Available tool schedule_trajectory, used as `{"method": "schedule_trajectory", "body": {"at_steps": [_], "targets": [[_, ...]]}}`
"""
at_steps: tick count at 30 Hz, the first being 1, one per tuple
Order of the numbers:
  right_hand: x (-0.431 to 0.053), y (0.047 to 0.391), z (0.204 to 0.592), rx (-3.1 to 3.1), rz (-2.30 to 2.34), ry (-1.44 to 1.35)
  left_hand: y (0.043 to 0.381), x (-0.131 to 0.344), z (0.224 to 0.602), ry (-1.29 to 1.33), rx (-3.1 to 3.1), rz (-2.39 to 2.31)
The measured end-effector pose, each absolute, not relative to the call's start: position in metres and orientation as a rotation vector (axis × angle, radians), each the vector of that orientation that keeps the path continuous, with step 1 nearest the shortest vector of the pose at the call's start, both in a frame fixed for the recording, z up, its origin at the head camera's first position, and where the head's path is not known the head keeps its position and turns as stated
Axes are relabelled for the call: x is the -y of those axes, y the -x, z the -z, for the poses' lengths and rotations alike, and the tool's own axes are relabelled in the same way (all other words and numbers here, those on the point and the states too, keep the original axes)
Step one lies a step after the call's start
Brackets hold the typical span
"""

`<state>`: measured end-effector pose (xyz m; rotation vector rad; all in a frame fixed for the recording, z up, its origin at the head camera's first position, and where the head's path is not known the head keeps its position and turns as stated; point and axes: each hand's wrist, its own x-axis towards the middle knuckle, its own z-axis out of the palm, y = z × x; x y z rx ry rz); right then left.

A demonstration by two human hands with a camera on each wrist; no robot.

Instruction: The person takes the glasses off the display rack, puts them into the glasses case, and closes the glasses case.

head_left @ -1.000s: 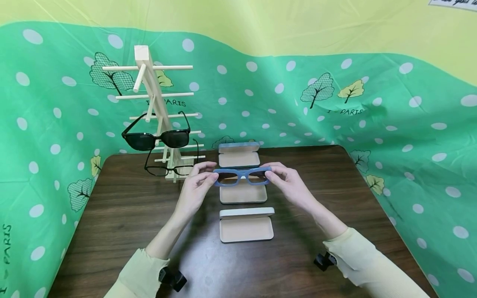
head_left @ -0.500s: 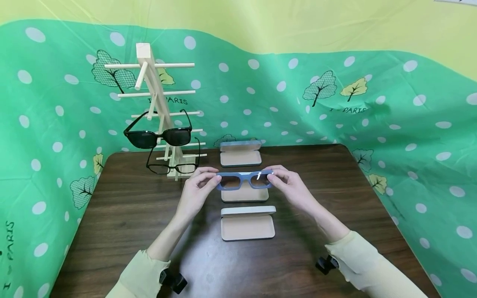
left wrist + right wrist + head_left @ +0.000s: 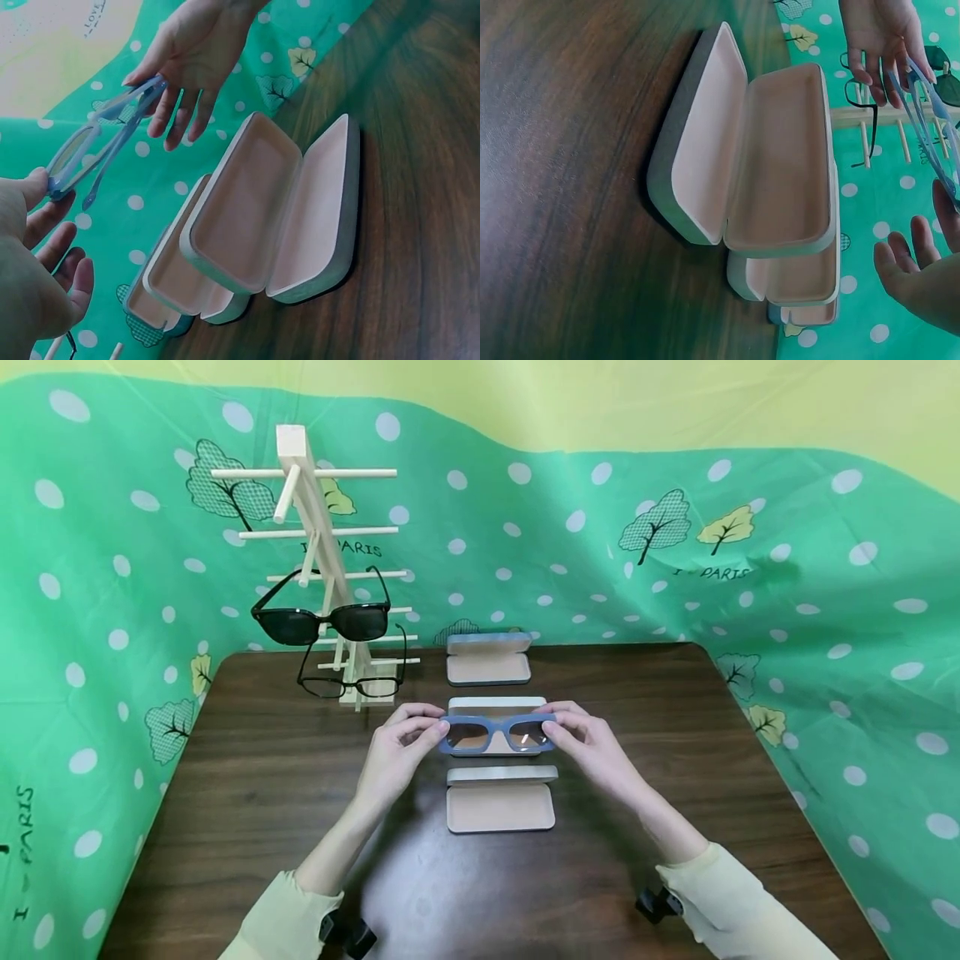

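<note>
Blue-framed sunglasses (image 3: 491, 731) with brownish lenses are held level above the middle glasses case (image 3: 495, 702), partly covering it. My left hand (image 3: 401, 747) pinches their left end between thumb and fingers. At the other end my right hand (image 3: 592, 743) pinches the frame the same way. In the left wrist view the sunglasses (image 3: 112, 139) have their temples folded in or partly so; I cannot tell which. Closer to me lies the front glasses case (image 3: 501, 807), lid up, with a bare pale lining. A third open case (image 3: 489, 668) with a blue lid stands farther back.
A wooden display rack (image 3: 318, 543) with pegs stands at the back left. Black sunglasses (image 3: 360, 622) and thin black-framed glasses (image 3: 322, 687) hang on it. Behind the brown table (image 3: 247, 827) hangs a green dotted cloth (image 3: 525, 543).
Both hands have brought the blue sunglasses slightly lower and nearer, and the front of the frame has tilted. The head view has shifted a little downward. The grip of both hands looks unchanged.
</note>
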<state>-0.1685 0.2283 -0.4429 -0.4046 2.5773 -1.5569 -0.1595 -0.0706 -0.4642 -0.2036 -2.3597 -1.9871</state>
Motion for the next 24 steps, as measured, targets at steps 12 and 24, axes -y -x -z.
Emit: {"method": "schedule_trajectory", "body": {"at_steps": [12,24], "targets": [[-0.225,0.143,0.455,-2.581,1.673,0.339,0.140,0.066,0.476,0.156,2.391,1.915],[-0.232,0.125,0.478,-2.643,1.661,0.320,0.124,0.062,0.490,0.219,2.427,1.836]]}}
